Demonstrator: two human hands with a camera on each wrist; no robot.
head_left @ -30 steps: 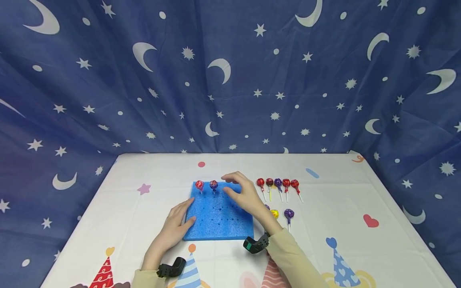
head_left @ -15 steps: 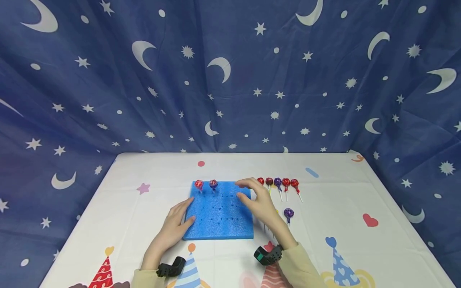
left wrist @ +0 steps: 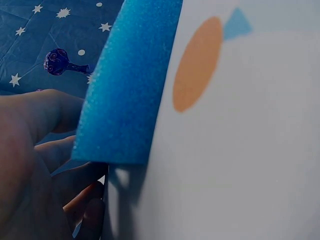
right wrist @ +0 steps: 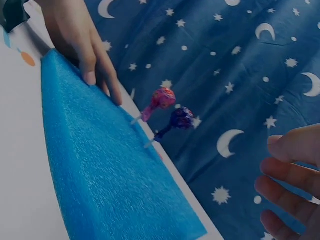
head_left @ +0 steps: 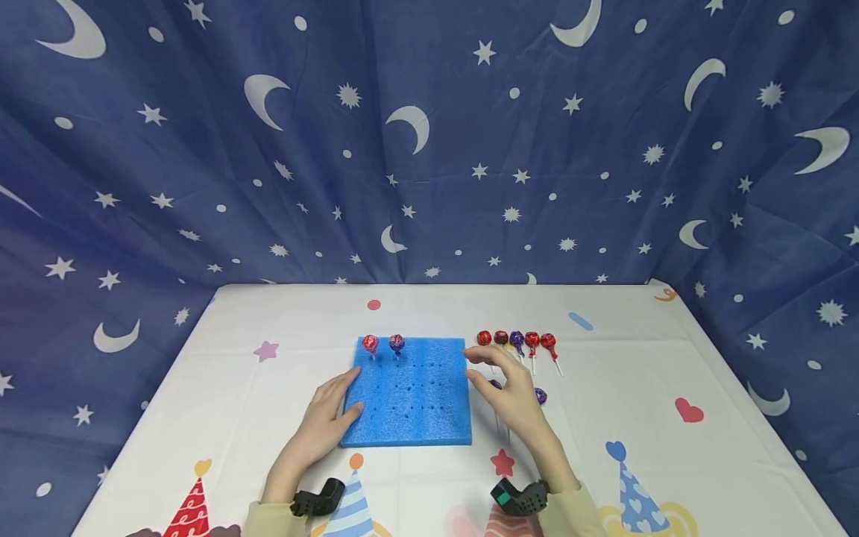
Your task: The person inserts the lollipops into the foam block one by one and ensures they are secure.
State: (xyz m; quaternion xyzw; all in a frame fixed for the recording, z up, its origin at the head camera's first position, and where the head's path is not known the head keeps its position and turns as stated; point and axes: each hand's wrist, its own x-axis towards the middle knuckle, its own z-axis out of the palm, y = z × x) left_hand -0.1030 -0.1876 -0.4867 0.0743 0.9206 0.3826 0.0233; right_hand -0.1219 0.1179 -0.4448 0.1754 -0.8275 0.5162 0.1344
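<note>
A blue foam board pocked with small holes lies on the table. Two lollipops stand upright in its far left part: a red one and a dark purple one. My left hand rests along the board's left edge, thumb over the top and fingers nearly straight. Just off the board's right side is my right hand, fingers loosely bent and thumb apart, nothing between them. It hovers over the nearer loose lollipops and partly hides them; a purple lollipop shows beside it.
Beyond my right hand, several lollipops lie in a row, with a red lollipop at the right end. The white tablecloth has printed party hats and shapes. A blue star-and-moon curtain hangs behind the table.
My right hand has moved right, from over the board to beside the loose lollipops, staying empty. My left hand has kept its place at the board's edge.
</note>
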